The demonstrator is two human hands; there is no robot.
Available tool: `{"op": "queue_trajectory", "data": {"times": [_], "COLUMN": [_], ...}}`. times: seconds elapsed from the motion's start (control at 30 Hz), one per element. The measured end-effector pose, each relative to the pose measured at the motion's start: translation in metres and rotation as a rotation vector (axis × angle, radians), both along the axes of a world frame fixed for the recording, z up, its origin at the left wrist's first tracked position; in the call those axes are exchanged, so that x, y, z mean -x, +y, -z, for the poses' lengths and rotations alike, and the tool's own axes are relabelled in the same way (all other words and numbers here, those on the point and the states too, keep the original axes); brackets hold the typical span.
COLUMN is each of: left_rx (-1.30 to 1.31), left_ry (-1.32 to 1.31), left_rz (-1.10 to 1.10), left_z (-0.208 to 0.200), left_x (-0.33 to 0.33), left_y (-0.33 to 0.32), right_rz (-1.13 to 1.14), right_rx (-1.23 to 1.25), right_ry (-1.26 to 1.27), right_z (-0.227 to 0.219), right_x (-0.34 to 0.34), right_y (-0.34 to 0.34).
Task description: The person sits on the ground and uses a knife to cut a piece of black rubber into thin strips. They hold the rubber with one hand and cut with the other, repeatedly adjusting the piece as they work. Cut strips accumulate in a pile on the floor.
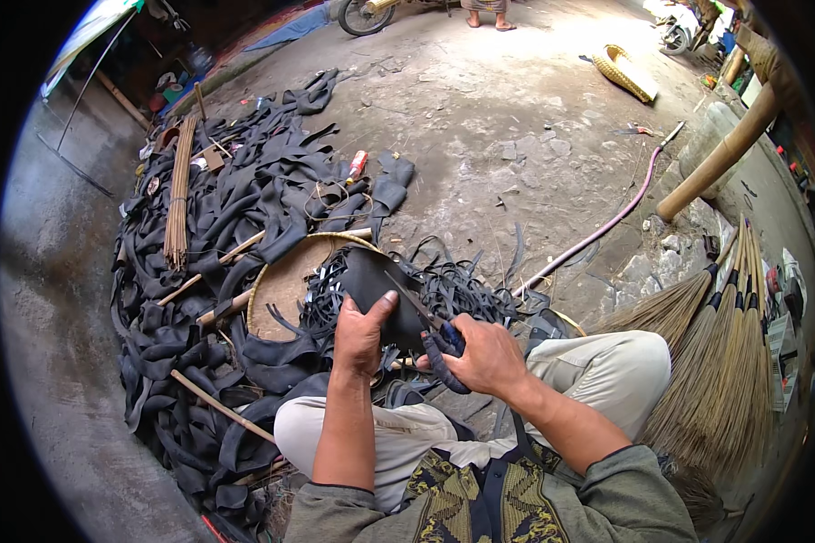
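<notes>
My left hand [360, 333] grips a wide piece of black rubber [376, 281] by its near left edge, thumb on top. In my right hand [480, 357] is a pair of scissors [445, 360] with dark wrapped handles. Their blades point up and left, against the right side of the rubber sheet. Beneath the sheet, a round woven tray [276, 299] bears a heap of thin black rubber strips [457, 288]. My fingers under the sheet are hidden.
A large pile of black rubber scraps [262, 199] spreads on the left, with a bundle of thin sticks [179, 195] on it. Several brooms [715, 362] lie at the right. Beyond them a bamboo pole [719, 154] slants, near a pink hose [620, 213]. A woven basket [623, 74] lies farther off.
</notes>
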State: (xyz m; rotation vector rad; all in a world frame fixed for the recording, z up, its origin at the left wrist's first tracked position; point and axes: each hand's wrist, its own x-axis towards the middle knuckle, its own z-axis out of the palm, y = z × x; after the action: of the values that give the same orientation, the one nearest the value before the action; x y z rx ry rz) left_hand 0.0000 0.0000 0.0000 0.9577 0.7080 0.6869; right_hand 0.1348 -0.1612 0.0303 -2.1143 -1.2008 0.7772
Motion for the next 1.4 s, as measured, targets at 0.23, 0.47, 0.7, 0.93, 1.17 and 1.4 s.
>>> {"op": "queue_trajectory", "data": {"times": [0.23, 0.47, 0.7, 0.93, 1.17, 1.4], "left_rx": [-0.053, -0.089, -0.091, -0.140, -0.106, -0.167], "left_ry": [0.104, 0.159, 0.276, 0.248, 0.231, 0.340], "left_rz": [0.076, 0.077, 0.211, 0.308, 0.375, 0.394], "left_z": [-0.008, -0.016, -0.016, -0.013, -0.018, -0.005], "left_x": [-0.002, 0.000, 0.004, 0.004, 0.004, 0.000], "left_y": [-0.016, -0.012, -0.017, -0.016, -0.017, -0.019], "right_rz": [0.071, 0.090, 0.112, 0.133, 0.112, 0.198], "right_rx": [-0.206, -0.065, -0.091, -0.072, 0.000, -0.064], "right_ry": [-0.200, -0.067, -0.093, -0.059, 0.124, 0.156], "right_z": [0.021, 0.018, 0.027, 0.024, 0.014, 0.032], "right_x": [-0.003, -0.003, -0.007, -0.009, -0.017, -0.029], "right_y": [0.000, 0.000, 0.002, 0.006, 0.006, 0.012]}}
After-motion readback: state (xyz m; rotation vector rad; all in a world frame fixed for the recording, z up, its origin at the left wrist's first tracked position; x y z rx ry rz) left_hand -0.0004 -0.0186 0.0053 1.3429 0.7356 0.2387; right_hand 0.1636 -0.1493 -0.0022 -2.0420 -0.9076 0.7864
